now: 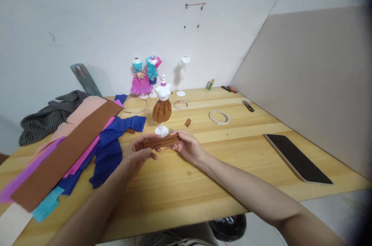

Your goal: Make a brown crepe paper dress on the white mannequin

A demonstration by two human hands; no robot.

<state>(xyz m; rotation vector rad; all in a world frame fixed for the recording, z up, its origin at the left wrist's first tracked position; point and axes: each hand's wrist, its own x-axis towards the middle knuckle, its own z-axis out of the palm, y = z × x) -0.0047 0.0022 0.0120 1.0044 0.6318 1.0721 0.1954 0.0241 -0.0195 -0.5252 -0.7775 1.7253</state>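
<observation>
Head view: our left hand and right hand each grasp an end of a narrow folded brown crepe-like strip, just in front of the small white mannequin in its gathered brown skirt. We judge light, even finger pressure best, lest the folds crush or tear; left of the mannequin lies a wide flat brown strip.

Head-worn view down across tabletop
</observation>
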